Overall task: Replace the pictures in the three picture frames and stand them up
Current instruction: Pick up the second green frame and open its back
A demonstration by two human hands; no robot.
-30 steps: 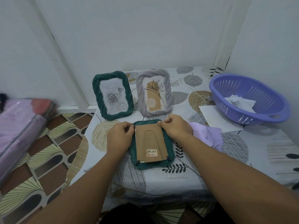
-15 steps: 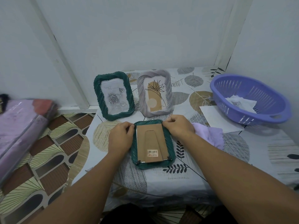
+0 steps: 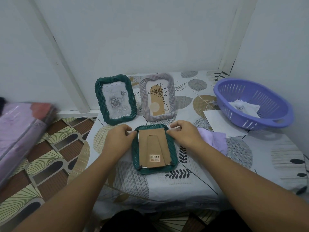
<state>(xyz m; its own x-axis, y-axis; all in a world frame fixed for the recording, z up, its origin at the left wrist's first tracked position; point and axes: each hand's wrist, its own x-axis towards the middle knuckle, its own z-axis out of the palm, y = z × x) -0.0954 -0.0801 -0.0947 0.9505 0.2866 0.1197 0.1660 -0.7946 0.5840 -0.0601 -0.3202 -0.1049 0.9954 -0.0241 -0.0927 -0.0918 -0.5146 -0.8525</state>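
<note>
Fingers of left hand (image 3: 119, 142) and right hand (image 3: 185, 135) curl in, pinching top corners of face-down green frame (image 3: 172, 149) lying on table (image 3: 209, 178). Cardboard backing (image 3: 153, 148) up. Green rose frame (image 3: 115, 99) and grey frame (image 3: 157, 99) stand behind.

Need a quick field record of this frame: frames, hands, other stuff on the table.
standing frames: green frame with rose picture, grey frame with plant drawing, side by side, upright
flat frame: third frame face down, cardboard back up
left hand: fingers at its top left corner
right hand: fingers at its top right corner
basket: purple, paper inside
cloth: lilac, right of flat frame
</note>
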